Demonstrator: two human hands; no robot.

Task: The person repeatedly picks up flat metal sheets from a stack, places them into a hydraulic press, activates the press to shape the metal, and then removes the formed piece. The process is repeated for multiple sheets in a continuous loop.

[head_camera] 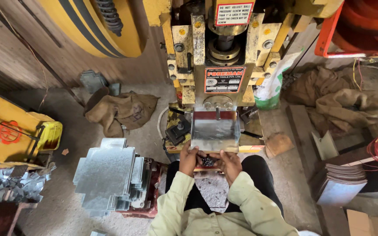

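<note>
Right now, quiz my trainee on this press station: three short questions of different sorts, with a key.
1. True or false: both hands hold the near edge of the sheet-metal blank lying on the bed of the yellow power press.
2. Multiple choice: the stack of cut galvanised blanks lies on which side of the person? A. left B. right C. behind the press
3. Fill in: the crumpled brown cloth on the floor left of the press is a burlap ____.

Key:
1. True: left hand and right hand grip it.
2. A
3. sack
</note>
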